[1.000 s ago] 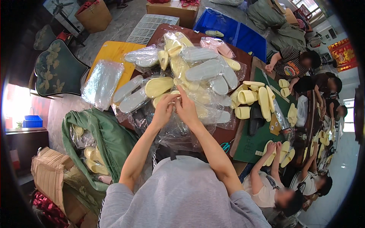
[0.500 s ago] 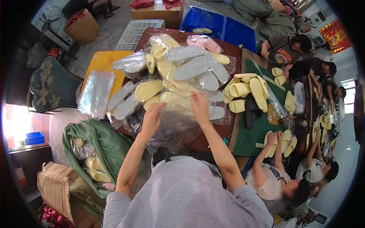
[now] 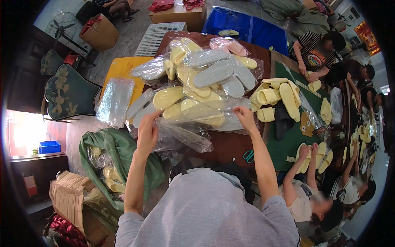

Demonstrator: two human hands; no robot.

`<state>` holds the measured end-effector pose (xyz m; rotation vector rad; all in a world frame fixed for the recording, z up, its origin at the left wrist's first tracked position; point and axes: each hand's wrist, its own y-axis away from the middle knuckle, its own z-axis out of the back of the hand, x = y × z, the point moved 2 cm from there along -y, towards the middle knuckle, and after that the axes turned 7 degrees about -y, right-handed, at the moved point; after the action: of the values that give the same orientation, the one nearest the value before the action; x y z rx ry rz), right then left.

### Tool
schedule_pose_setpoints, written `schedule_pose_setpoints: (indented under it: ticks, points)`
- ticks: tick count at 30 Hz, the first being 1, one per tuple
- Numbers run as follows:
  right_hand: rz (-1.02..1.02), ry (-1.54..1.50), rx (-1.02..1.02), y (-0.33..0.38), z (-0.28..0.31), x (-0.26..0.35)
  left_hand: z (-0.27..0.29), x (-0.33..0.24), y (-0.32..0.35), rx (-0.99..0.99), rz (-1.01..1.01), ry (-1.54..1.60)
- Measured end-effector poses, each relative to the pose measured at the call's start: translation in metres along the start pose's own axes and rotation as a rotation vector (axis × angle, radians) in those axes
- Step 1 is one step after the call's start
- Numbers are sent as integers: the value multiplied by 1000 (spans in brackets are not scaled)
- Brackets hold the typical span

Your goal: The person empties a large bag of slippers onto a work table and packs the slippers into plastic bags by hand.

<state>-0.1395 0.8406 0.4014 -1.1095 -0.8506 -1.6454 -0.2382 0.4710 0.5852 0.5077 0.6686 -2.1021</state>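
Between my hands stretches a see-through plastic bag point(image 3: 175, 122) with yellow slippers point(image 3: 210, 119) in it, lying at the near edge of a heap. My left hand point(image 3: 147, 132) pinches the bag's left end. The right hand point(image 3: 246, 118) has thumb and forefinger closed on its other end. Loose film point(image 3: 191, 138) droops below, towards me. Behind it are piled bagged grey slippers point(image 3: 214, 74), bagged yellow slippers point(image 3: 168, 97) and a pink pair point(image 3: 234, 47).
Flat plastic bags point(image 3: 115, 101) lie on a yellow board at left. Teal scissors point(image 3: 249, 156) rest on the brown table point(image 3: 230, 144). Unbagged yellow slippers point(image 3: 290, 101) and a black slipper point(image 3: 282, 121) are on the green mat point(image 3: 279, 148) at right, where co-workers point(image 3: 314, 53) handle slippers.
My hands have moved apart, the right one further to the right, drawing the bag out between them. The scissors show more fully. The whole view has shifted slightly.
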Motion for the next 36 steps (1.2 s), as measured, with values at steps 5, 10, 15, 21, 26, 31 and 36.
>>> schedule_pose_setpoints:
  ticks: [5,10,15,21,26,31,36]
  points:
    - [521,324,-118,10,-6,147,30,-32,-6,-43,-85,-110]
    - [754,509,363,9,-52,200,46,-47,-10,-139,-26,-129]
    - [906,507,242,21,-63,161,81,-45,-17,-297,166,-104]
    - [410,-6,9,66,-60,140,107,-60,-17,-413,254,-152]
    - [-24,-601,110,64,-95,131,111,-57,-19,-471,214,-73]
    - [603,14,-156,35,-80,176,114,-57,-18,-477,226,-19]
    - [191,-540,40,16,-61,155,123,-35,-13,-452,301,-53]
